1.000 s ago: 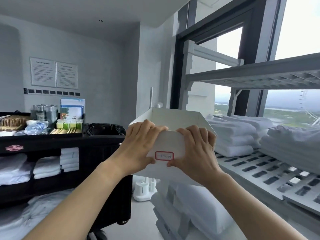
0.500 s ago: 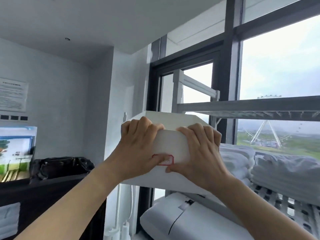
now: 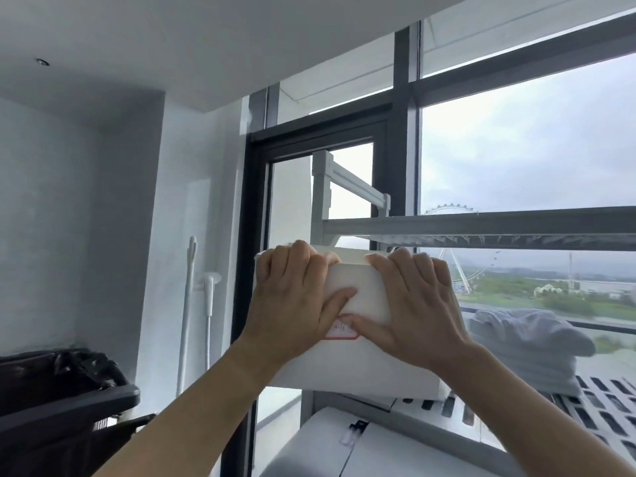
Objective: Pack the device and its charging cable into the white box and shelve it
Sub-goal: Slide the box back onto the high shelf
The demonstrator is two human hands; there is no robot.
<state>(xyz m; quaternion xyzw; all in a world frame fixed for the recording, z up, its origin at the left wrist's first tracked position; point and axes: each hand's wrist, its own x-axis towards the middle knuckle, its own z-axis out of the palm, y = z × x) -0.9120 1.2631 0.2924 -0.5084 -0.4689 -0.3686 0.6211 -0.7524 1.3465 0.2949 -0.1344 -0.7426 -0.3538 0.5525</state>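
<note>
The left hand [image 3: 296, 304] and right hand [image 3: 418, 304] both grip the white box [image 3: 361, 368]. Their fingers are hooked over its near top rim and the thumbs are pressed flat on the end face, almost meeting above a red-bordered label [image 3: 340, 333] (writing too blurred to read). Both forearms reach up and forward, side by side. The box is held in the air between the hands, plain and matte. Its labelled end faces the person and its length seems to run away toward the window. Its rim sits just below the grey upper shelf [image 3: 481, 228]. Right of the right hand, folded grey towels [image 3: 530, 339] lie on a slotted lower shelf [image 3: 602, 390].
</note>
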